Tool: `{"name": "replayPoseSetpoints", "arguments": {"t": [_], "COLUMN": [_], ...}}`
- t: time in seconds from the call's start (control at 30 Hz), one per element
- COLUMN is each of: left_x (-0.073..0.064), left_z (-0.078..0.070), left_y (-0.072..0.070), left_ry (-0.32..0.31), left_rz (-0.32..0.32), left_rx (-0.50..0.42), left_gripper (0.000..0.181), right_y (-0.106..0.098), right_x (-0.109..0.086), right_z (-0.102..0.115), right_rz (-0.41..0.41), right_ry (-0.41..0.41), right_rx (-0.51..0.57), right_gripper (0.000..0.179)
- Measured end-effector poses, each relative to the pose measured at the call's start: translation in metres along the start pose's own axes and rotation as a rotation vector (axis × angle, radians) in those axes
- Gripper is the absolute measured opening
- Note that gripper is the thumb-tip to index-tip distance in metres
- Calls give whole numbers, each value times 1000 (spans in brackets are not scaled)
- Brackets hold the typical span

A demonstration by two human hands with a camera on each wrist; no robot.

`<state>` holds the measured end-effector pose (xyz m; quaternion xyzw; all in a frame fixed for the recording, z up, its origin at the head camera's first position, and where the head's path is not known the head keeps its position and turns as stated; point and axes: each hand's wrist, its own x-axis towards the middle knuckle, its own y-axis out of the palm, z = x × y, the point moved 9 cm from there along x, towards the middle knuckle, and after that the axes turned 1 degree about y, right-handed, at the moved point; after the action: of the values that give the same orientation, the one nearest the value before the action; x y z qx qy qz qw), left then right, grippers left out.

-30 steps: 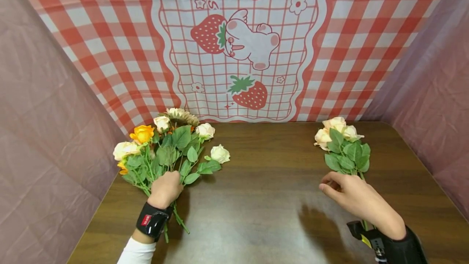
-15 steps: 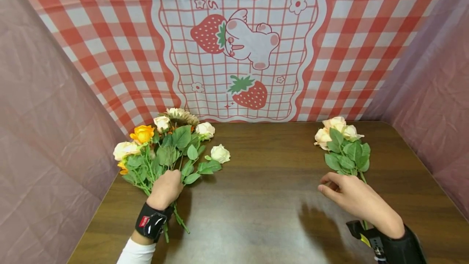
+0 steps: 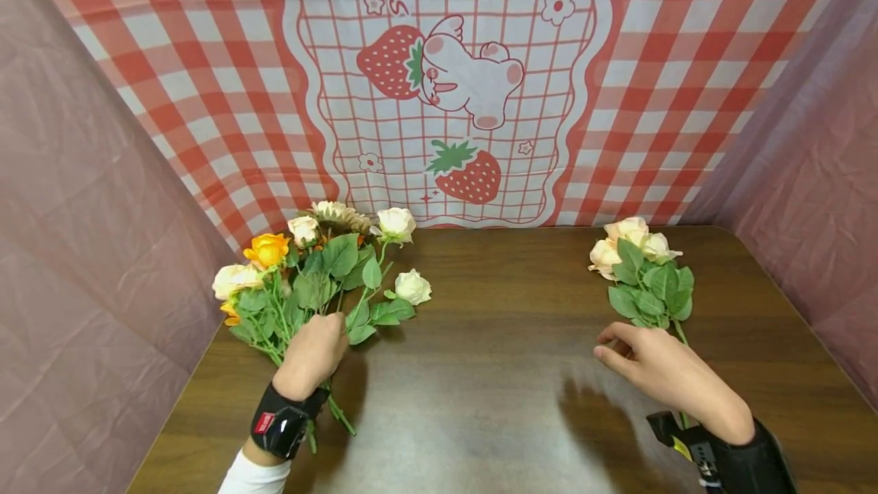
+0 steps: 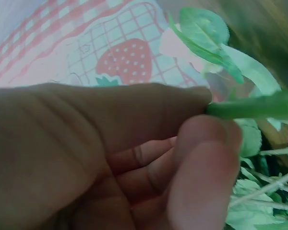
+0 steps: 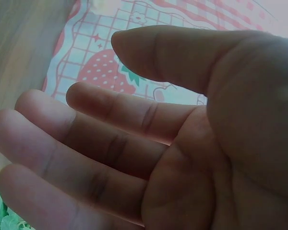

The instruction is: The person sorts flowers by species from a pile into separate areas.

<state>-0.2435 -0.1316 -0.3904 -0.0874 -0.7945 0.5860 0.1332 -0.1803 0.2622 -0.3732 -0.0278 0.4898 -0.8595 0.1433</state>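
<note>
My left hand (image 3: pixel 313 355) pinches a green stem (image 4: pixel 254 106) between thumb and fingertips, as the left wrist view shows. That stem seems to belong to the white rose (image 3: pixel 395 225) standing up at the right of the flower pile. Below it on the table lies another white rose (image 3: pixel 412 287). The pile also has an orange rose (image 3: pixel 267 251), a cream rose (image 3: pixel 236 281) and a pale daisy-like flower (image 3: pixel 336 213). My right hand (image 3: pixel 661 367) hovers with relaxed fingers and holds nothing, just in front of a bunch of peach roses (image 3: pixel 627 232).
Both flower groups rest on a brown wooden table (image 3: pixel 473 357). Behind it hangs a red checked cloth (image 3: pixel 638 82) with strawberries. Pink curtains (image 3: pixel 103 265) close off both sides. Loose stem ends (image 3: pixel 341 415) stick out beneath my left wrist.
My left hand has shifted slightly right, and the white rose has risen up and to the right from the pile. The right hand has barely moved.
</note>
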Motion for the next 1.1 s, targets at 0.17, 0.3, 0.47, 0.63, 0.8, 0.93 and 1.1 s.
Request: {"name": "replayPoseSetpoints", "arguments": {"t": [0.17, 0.3, 0.47, 0.63, 0.8, 0.93, 1.1], "left_x": [-2, -4, -8, -11, -12, -16, -23], "left_z": [-8, -16, -32, -49, -71, -90, -115], "left_y": [-8, -17, -28, -33, -29, -15, 6], "left_ry": [3, 36, 95, 159, 215, 240, 287], "left_rz": [-48, -111, -176, -237, -282, -279, -266], "left_rx": [-68, -97, -112, -133, -163, -195, -241], "left_gripper": [19, 15, 15, 16, 15, 13, 13], "right_y": [4, 8, 11, 14, 21, 34, 54], "right_x": [1, 3, 6, 9, 12, 15, 19], "right_z": [4, 8, 14, 23, 39, 53, 70], "right_rz": [16, 11, -33, -74, -143, -158, -154], "right_ry": [-13, -25, -49, -74, -145, -204, -264], "right_rx": [2, 8, 17, 24, 21, 58, 168], "right_gripper": [28, 25, 21, 15, 8, 7, 10]}}
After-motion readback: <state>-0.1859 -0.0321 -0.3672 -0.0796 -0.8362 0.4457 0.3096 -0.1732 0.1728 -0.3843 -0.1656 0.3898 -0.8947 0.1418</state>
